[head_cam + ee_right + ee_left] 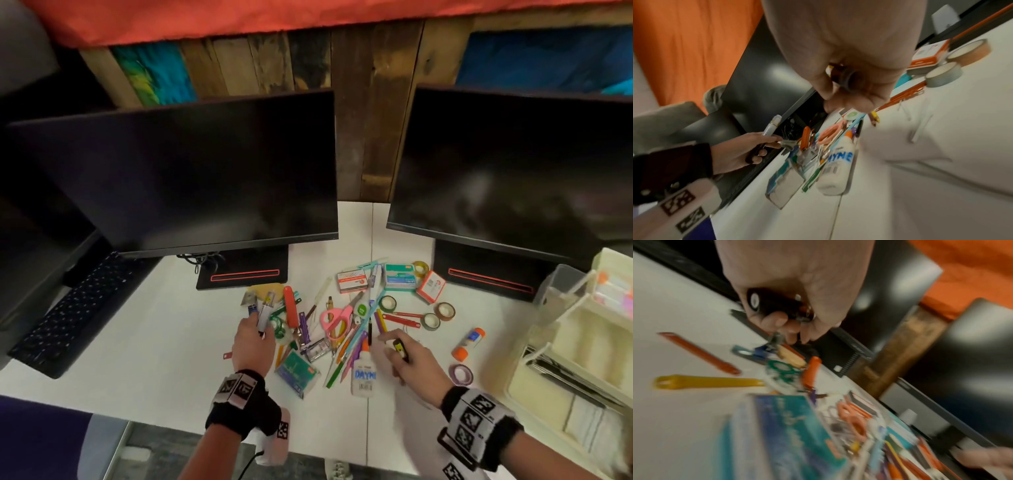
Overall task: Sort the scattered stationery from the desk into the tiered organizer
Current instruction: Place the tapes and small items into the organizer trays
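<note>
White desk (144, 342) heaped with stationery: my left hand (253, 342) grips a marker (265, 313), my right hand (411, 359) pinches a small pen-like thing (400, 347), so both should travel upright to the organizer (565, 346).

1. The head view looks forward and steeply down from above the white surface (164, 329), taking in both monitors and both forearms.
2. The left wrist view sits close behind the left hand (797, 293), tilted, facing along it over the stationery pile (818, 418); it is blurred.
3. The right wrist view looks past the right hand (849, 65), low over the surface.
4. All three share the pile; the glue bottle (835, 172) shows in head and right wrist views.
</note>
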{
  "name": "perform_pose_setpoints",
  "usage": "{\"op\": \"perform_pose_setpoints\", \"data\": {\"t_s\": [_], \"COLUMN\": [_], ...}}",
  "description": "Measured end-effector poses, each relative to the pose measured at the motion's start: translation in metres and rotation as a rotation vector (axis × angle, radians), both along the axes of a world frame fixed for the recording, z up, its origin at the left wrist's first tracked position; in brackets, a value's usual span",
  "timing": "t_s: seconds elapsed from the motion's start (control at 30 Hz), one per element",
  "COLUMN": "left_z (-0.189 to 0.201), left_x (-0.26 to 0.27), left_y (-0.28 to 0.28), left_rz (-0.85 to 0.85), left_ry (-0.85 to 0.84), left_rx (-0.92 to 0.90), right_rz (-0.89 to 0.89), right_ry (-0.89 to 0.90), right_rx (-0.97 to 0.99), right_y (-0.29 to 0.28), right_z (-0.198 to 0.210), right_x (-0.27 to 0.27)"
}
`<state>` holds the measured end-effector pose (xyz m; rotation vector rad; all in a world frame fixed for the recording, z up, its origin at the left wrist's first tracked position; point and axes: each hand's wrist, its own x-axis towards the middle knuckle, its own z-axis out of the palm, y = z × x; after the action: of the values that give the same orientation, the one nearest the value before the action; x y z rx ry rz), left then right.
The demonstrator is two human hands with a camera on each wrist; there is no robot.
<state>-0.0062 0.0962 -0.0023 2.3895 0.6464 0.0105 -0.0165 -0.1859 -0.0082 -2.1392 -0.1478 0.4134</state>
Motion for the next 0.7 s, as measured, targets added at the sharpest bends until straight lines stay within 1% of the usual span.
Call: {"op": "perform_pose_setpoints", "data": {"t_s": [0.1, 0.2, 0.27, 0.33, 0.4, 0.43, 0.5, 0.57, 0.63, 0.7], "left_z": [0.018, 0.029, 0.032, 0.033, 0.032, 0.032, 0.032, 0.033, 0.036, 0.035], "left_x": [0.004, 0.006, 0.006, 0.003, -0.003, -0.008, -0.019, -0.028, -0.032, -0.033], "left_y": [-0.039, -0.09, -0.125, -0.16, -0.194, -0.21, -0.24, -0.264, -0.28, -0.29], "left_rz": [-0.13, -0.291, -0.416, -0.524, -0.615, -0.66, -0.742, -0.802, -0.826, -0.834], "left_ry": [-0.133, -0.231, -0.259, -0.249, -0.251, -0.259, -0.248, -0.21, -0.198, -0.213], "left_rx": [-0.006, -0.072, -0.1, -0.113, -0.095, -0.089, -0.104, -0.118, -0.101, -0.082], "right_rz": [-0.194, -0.349, -0.482, -0.577, -0.618, -0.608, -0.524, -0.415, -0.373, -0.348], "right_ry": [0.022, 0.052, 0.042, 0.036, 0.056, 0.053, 0.018, -0.043, -0.073, -0.037], "right_rx": [0.082, 0.263, 0.324, 0.321, 0.218, 0.129, -0.056, -0.259, -0.348, -0.383], "right_y": [-0.027, -0.063, -0.095, -0.132, -0.17, -0.188, -0.213, -0.227, -0.238, -0.246], "right_z": [0.014, 0.036, 0.051, 0.06, 0.06, 0.056, 0.047, 0.04, 0.031, 0.025], "right_x": [-0.011, -0.024, -0.035, -0.048, -0.064, -0.071, -0.081, -0.089, -0.095, -0.1]}}
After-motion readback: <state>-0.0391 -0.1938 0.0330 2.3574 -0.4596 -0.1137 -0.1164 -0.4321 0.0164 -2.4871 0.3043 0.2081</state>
